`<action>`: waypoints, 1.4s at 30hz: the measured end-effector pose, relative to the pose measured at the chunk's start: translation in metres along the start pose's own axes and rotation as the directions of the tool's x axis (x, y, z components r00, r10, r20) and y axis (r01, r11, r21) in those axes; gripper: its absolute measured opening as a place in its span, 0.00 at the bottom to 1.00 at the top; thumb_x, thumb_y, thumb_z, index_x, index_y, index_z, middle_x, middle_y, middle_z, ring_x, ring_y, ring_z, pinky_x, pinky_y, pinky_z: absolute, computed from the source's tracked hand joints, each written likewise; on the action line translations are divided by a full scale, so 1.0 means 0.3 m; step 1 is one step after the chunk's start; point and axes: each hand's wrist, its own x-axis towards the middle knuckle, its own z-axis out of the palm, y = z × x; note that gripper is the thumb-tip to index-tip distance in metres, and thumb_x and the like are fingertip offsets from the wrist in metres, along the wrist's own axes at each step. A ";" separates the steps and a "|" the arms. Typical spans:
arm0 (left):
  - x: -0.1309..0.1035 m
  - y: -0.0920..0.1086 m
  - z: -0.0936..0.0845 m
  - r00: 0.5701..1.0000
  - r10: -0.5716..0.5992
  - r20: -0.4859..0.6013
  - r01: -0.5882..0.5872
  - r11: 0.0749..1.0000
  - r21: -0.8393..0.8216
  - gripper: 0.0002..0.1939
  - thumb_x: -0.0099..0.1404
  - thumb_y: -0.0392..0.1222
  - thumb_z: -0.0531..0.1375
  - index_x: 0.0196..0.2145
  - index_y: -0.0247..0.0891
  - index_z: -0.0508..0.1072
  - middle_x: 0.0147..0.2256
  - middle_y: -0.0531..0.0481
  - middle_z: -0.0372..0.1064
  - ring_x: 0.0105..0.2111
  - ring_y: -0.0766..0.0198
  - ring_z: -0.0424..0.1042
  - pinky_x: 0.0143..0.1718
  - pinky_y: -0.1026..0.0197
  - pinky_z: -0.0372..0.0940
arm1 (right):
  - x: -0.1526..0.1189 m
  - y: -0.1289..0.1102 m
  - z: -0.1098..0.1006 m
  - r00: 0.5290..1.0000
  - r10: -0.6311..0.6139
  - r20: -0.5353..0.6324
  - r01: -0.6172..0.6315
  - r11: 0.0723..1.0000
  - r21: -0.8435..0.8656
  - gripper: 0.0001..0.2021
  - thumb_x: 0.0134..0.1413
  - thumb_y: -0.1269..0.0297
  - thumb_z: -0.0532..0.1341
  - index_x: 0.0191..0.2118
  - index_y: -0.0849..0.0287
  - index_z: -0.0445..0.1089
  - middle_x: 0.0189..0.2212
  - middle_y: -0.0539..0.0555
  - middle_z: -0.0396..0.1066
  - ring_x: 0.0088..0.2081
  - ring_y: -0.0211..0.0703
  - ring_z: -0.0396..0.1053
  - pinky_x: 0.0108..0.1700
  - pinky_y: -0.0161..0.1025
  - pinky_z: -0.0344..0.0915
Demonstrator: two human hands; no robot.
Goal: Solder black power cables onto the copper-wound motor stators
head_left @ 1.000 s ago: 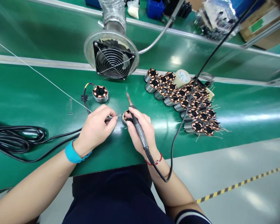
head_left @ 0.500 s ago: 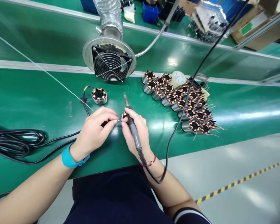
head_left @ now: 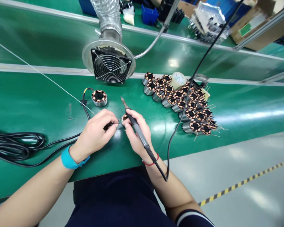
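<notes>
My left hand [head_left: 96,130] is closed in a pinch. Dark cable shows between its thumb and forefinger, and thin wire ends stick out past the fingertips. A pale thin strand [head_left: 49,78], which looks like solder wire, runs down from the upper left to this hand. In my right hand [head_left: 135,142] lies a soldering iron [head_left: 139,130], its tip pointing up and away over the bench. The right thumb and forefinger close near the thin wires at a small copper-wound stator [head_left: 124,118], mostly hidden by the fingers. Another stator [head_left: 99,98] with a cable attached stands behind my left hand.
Rows of stators [head_left: 180,99] stand at the right, beside a tape roll [head_left: 178,79]. A fume fan [head_left: 111,67] hangs at the back. Coiled black cable [head_left: 16,145] lies at the left. The iron's cord [head_left: 171,142] loops over my right forearm and rises to upper right.
The right hand has tilted the iron slightly, so its tip has moved left. The wires between the fingertips have shifted a little. The whole view has also moved slightly.
</notes>
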 end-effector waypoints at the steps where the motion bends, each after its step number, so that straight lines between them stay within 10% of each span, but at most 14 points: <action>1: 0.000 0.001 0.001 1.000 -0.020 -0.001 0.020 1.000 -0.003 0.06 0.63 0.31 0.54 0.32 0.37 0.69 0.35 0.48 0.68 0.36 0.65 0.68 0.39 0.61 0.64 | -0.004 0.002 -0.014 1.000 -0.020 0.018 0.020 1.000 -0.019 0.21 0.58 0.74 0.55 0.56 0.51 0.61 0.39 0.50 0.74 0.46 0.42 0.70 0.55 0.47 0.63; 20: 0.000 -0.009 0.006 0.987 -0.146 0.060 0.146 0.989 0.001 0.05 0.61 0.31 0.54 0.30 0.36 0.69 0.34 0.51 0.67 0.33 0.66 0.67 0.36 0.63 0.62 | 0.000 0.059 -0.076 0.932 -0.272 0.240 0.306 0.945 -0.119 0.22 0.59 0.71 0.56 0.59 0.52 0.58 0.40 0.51 0.73 0.48 0.45 0.67 0.54 0.48 0.61; 42: -0.005 0.000 0.016 0.994 -0.110 0.026 0.109 0.994 0.022 0.05 0.60 0.30 0.56 0.30 0.36 0.70 0.33 0.52 0.68 0.32 0.68 0.67 0.34 0.65 0.62 | -0.009 0.053 -0.052 0.958 -0.287 0.032 0.287 0.940 -0.184 0.20 0.59 0.74 0.56 0.56 0.53 0.61 0.39 0.50 0.75 0.43 0.42 0.70 0.49 0.45 0.64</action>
